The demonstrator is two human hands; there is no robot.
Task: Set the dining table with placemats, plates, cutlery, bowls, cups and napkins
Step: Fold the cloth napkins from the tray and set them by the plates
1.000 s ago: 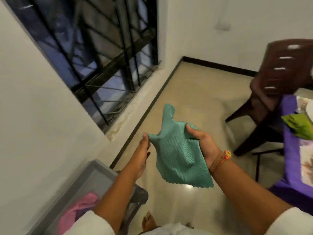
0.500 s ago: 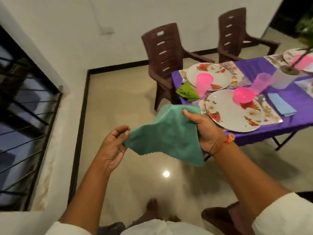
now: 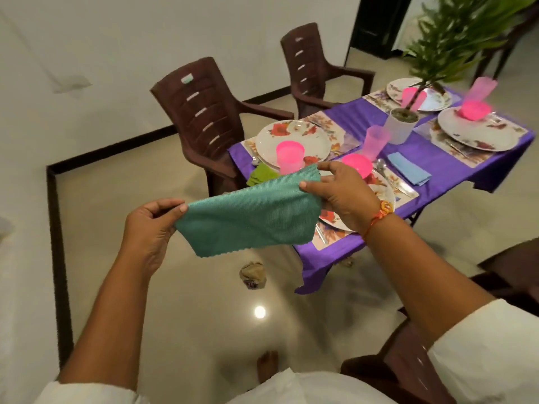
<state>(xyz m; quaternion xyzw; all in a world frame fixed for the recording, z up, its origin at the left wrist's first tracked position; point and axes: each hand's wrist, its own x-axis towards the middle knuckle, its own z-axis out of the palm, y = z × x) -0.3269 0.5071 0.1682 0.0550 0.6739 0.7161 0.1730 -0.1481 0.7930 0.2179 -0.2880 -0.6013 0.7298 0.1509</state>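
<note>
Teal ribbed cloth, the napkin (image 3: 250,220), is stretched between both hands. The left hand (image 3: 148,225) pinches one corner between thumb and forefinger, and the right hand (image 3: 341,193) has its grip closed on the opposite end, thumb on the near edge and a finger reaching to the far corner. The napkin's long axis runs from the left hand up and rightward to the right hand, pointing toward the table (image 3: 431,158). Its zigzag-cut edge hangs down toward the floor. It is in the air, just off the table's near left corner, touching nothing on the table.

An orange thread band (image 3: 382,211) circles the right wrist. On the table's near left end lie a green napkin (image 3: 261,177), a pink cup (image 3: 290,157) standing on a flowered plate (image 3: 291,135), and a pink bowl (image 3: 357,164). A blue napkin (image 3: 409,170) lies flat on the purple tablecloth further right, and a white plant pot (image 3: 401,126) stands mid-table. At the table's left side stands a brown chair (image 3: 204,121) with a pale label (image 3: 187,79) on its back (too small to read).
</note>
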